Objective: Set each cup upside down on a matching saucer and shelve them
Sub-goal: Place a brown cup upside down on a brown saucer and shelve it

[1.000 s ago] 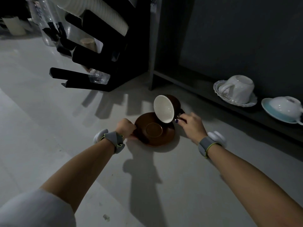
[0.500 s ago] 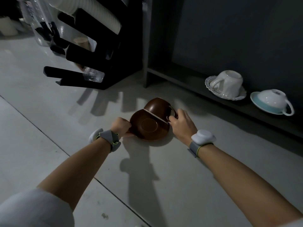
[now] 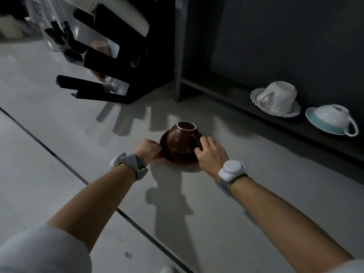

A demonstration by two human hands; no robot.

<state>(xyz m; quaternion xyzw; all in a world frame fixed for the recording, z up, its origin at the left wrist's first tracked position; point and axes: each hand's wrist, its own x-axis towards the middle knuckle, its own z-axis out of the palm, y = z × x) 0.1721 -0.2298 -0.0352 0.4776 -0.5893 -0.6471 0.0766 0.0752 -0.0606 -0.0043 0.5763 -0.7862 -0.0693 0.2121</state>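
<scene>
A brown cup (image 3: pixel 182 136) sits upside down on a brown saucer (image 3: pixel 185 159) on the pale counter, its base ring facing up. My right hand (image 3: pixel 209 152) grips the cup's handle on its right side. My left hand (image 3: pixel 149 149) pinches the saucer's left rim. On the dark shelf (image 3: pixel 246 103) at the right, a white cup (image 3: pixel 280 96) lies inverted on a scalloped white saucer (image 3: pixel 258 104). Beside it a white cup (image 3: pixel 332 117) rests inverted on a light blue saucer (image 3: pixel 317 124).
A black cup dispenser rack (image 3: pixel 118 62) with stacked white and clear cups stands at the back left. A dark upright shelf post (image 3: pixel 180 56) rises behind the brown cup. Dark seams cross the pale counter (image 3: pixel 59 134).
The brown cup has turned from lying on its side, white inside showing, to mouth down on the saucer. My right hand rotated with it; my left hand kept hold of the saucer rim.
</scene>
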